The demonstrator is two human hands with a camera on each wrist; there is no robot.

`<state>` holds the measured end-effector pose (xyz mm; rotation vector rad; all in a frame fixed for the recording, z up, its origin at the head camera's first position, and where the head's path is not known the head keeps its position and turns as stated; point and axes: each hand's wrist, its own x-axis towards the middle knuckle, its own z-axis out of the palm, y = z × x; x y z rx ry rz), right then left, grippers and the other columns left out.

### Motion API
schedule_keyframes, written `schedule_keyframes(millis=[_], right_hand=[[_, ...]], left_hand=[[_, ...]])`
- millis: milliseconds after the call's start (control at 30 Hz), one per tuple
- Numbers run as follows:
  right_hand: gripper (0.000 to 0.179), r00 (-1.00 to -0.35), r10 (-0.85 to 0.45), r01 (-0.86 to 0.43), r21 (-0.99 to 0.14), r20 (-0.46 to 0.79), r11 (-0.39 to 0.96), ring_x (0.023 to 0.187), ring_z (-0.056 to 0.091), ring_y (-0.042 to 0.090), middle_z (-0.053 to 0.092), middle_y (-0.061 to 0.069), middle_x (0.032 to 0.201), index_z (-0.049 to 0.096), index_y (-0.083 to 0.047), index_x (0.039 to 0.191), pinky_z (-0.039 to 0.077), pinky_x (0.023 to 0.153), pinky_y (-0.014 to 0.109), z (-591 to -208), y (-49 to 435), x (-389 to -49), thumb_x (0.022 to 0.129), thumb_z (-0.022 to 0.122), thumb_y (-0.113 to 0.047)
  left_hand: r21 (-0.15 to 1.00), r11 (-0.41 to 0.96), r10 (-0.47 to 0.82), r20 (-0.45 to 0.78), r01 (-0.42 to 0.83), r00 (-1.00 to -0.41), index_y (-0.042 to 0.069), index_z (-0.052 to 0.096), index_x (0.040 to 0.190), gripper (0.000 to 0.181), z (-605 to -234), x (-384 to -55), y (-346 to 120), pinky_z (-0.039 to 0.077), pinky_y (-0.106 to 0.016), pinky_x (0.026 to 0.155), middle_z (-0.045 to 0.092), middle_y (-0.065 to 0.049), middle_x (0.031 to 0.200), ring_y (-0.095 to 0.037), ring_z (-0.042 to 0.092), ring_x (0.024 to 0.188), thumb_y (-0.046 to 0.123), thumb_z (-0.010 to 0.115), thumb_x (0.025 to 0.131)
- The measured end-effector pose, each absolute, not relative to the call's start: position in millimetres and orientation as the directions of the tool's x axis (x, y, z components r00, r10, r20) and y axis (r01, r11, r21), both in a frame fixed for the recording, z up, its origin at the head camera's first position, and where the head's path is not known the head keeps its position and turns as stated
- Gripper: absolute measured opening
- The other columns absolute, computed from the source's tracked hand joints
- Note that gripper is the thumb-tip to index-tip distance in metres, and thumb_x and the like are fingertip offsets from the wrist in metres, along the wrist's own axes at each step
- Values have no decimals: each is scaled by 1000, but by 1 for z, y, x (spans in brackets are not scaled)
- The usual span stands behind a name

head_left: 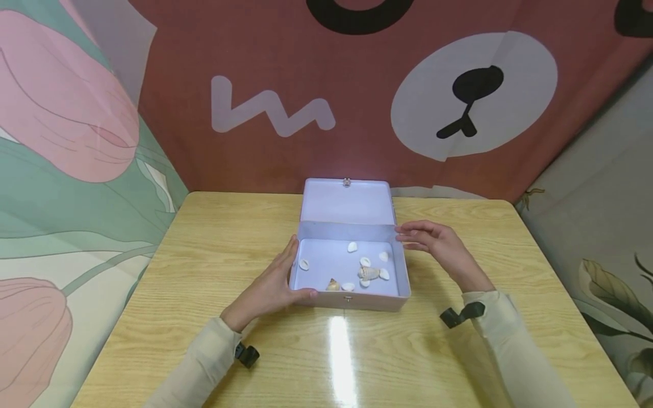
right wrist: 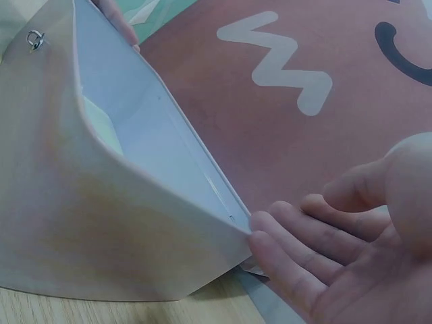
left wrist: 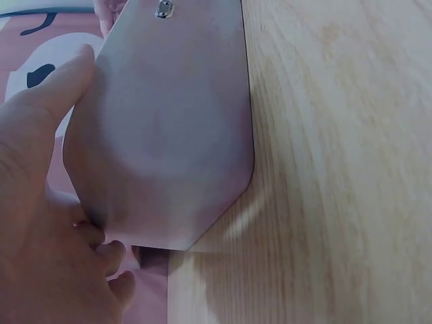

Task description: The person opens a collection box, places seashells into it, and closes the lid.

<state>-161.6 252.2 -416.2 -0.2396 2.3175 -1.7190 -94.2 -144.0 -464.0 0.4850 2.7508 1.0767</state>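
A lidded tin box [head_left: 377, 303], lilac inside and pinkish outside, stands on the table with its lid [head_left: 348, 203] raised at the back. Inside lie several small white seashells [head_left: 352, 247], a larger ridged seashell [head_left: 369, 274] on the right and a brownish seashell [head_left: 333, 285] by the front wall. My left hand [head_left: 272, 283] holds the box's left end, thumb at the front corner and fingers along the side; the left wrist view shows those fingers [left wrist: 108, 260] bent at the box's edge. At the back right corner, my right hand [head_left: 441, 249] has loosely extended fingers [right wrist: 290, 260] with tips right at the rim.
The wooden table [head_left: 214, 249] carries the box near its back edge. Behind it hangs a red cloth [head_left: 255, 158] with a bear print; a floral cloth [head_left: 66, 141] covers the left side. Small black wrist cameras [head_left: 247, 356] sit at both sleeves.
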Motion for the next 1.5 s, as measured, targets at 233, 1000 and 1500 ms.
schedule_keyframes(millis=[233, 1000, 1500], right_hand=[[46, -970, -236, -5, -961, -63, 277, 121, 72, 2, 57, 22, 157, 56, -1, 150, 61, 103, 23, -422, 252, -161, 113, 54, -28], [54, -986, -107, 74, -919, -124, 387, 161, 36, 36, 40, 16, 172, 42, -6, 163, 29, 134, 58, -429, 218, -165, 114, 48, -26], [62, -986, -50, 138, -940, -161, 312, 159, 37, 42, 34, 21, 173, 30, -2, 167, 26, 135, 55, -431, 208, -172, 114, 46, -28]], left_hand=[[721, 651, 342, -1, 236, -940, 11, 1, 172, 98, -468, -94, -142, 15, -55, 136, -6, -3, 181, -36, 9, 168, 54, 60, 106], [929, 365, 150, -132, -69, -980, 10, 11, 173, 89, -460, -149, -125, 7, -52, 139, 11, -8, 182, -29, 7, 170, 71, 20, 109], [957, 262, 104, -158, -126, -982, 15, 14, 173, 78, -464, -179, -114, 6, -53, 139, 12, -6, 182, -29, 7, 170, 63, 21, 112]])
